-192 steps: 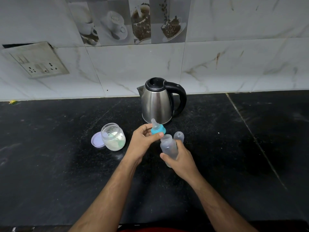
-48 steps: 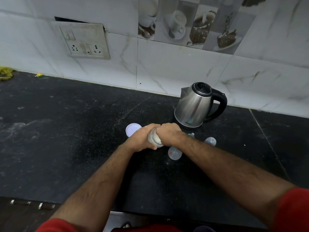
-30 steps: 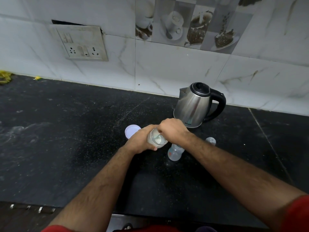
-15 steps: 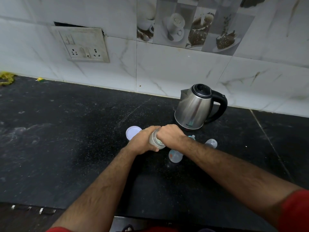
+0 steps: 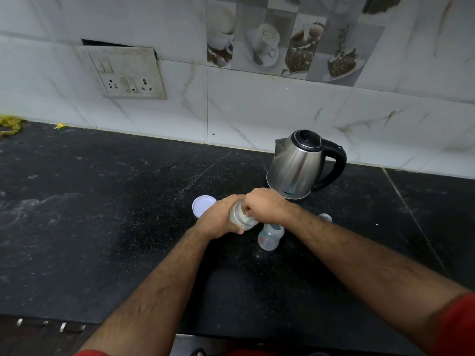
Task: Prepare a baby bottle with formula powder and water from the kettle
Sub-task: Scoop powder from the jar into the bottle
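Note:
My left hand [image 5: 218, 222] grips a glass jar of white formula powder [image 5: 240, 215], lifted and tilted toward the right. The curled fingers of my right hand [image 5: 264, 205] reach into the jar's mouth and pinch a small pale green scoop, mostly hidden. The open clear baby bottle [image 5: 270, 237] stands on the black counter just below my right wrist. A steel kettle [image 5: 298, 168] with a black handle stands behind, lid closed.
The jar's white lid [image 5: 203, 205] lies on the counter [image 5: 102, 227] left of my hands. The bottle's clear cap [image 5: 325, 217] sits right of my right wrist. A switch and socket plate [image 5: 126, 73] hangs on the tiled wall.
The jar stays in my left hand. My right hand's fingers have gone back down into the jar's mouth after lifting slightly a second ago.

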`<state>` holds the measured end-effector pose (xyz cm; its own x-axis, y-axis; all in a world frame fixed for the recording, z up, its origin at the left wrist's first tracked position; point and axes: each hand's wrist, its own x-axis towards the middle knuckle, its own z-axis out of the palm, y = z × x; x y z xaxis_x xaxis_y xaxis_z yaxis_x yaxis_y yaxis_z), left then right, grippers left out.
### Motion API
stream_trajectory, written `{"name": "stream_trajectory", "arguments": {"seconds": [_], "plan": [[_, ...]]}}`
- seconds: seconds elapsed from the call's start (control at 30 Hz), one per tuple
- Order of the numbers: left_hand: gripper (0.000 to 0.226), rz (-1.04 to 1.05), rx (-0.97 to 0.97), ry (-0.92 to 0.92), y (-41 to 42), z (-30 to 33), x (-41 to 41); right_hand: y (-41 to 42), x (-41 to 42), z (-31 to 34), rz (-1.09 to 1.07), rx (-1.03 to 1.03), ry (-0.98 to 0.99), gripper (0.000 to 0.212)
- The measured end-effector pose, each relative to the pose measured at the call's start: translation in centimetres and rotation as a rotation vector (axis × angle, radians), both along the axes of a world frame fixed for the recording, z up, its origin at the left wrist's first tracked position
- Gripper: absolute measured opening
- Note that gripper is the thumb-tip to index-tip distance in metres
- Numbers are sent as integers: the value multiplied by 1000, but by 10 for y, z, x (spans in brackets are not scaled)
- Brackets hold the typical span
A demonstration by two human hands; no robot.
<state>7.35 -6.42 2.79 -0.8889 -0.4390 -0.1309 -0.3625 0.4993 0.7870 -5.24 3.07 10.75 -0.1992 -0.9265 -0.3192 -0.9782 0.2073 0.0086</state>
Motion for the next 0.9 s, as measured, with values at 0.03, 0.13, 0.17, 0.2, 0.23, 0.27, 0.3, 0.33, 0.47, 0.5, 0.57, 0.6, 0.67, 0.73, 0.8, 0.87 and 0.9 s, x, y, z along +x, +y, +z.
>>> {"name": "stream_trajectory", "arguments": {"seconds": [0.03, 0.13, 0.17, 0.2, 0.23, 0.27, 0.3, 0.33, 0.47, 0.5, 0.57, 0.6, 0.67, 0.73, 0.8, 0.87, 0.9], "plan": [[92, -1, -3, -2, 1, 0, 0, 1, -5, -1, -64, -28, -81, 25], [95, 11, -9, -1, 1, -1, 1, 7, -17, 0, -261, -115, -382, 26], [96, 17, -13, 2, 1, -1, 1, 9, -19, 1, -313, -133, -457, 22], [95, 23, -13, 8, 2, 0, 2, 12, -22, 1, -365, -146, -519, 18], [95, 30, -12, 14, 3, 0, 2, 15, -24, 1, -422, -157, -580, 15], [94, 38, -8, 18, 4, 1, 3, 19, -27, 1, -481, -166, -639, 15], [95, 48, -4, 22, 4, 1, 3, 22, -30, 0, -542, -175, -691, 16], [96, 58, 5, 26, 5, 0, 4, 24, -33, -2, -599, -187, -738, 18], [95, 95, 61, 29, 5, -3, 7, 31, -41, -9, -779, -236, -926, 19], [94, 101, 67, 31, 6, -3, 7, 33, -42, -9, -809, -248, -966, 18], [92, 110, 69, 30, 8, -1, 8, 36, -42, -9, -856, -261, -1021, 18], [91, 111, 67, 30, 9, 0, 8, 37, -41, -9, -873, -259, -1031, 18], [91, 109, 57, 29, 11, 1, 7, 38, -40, -11, -892, -249, -1017, 18], [92, 107, 45, 23, 11, 1, 6, 39, -40, -14, -907, -247, -989, 19], [92, 112, 47, 14, 11, 2, 5, 39, -40, -16, -913, -252, -984, 19], [92, 115, 45, 13, 11, 2, 6, 39, -39, -16, -910, -257, -970, 19], [92, 118, 44, 13, 11, 2, 6, 39, -38, -16, -905, -257, -959, 19]]}}
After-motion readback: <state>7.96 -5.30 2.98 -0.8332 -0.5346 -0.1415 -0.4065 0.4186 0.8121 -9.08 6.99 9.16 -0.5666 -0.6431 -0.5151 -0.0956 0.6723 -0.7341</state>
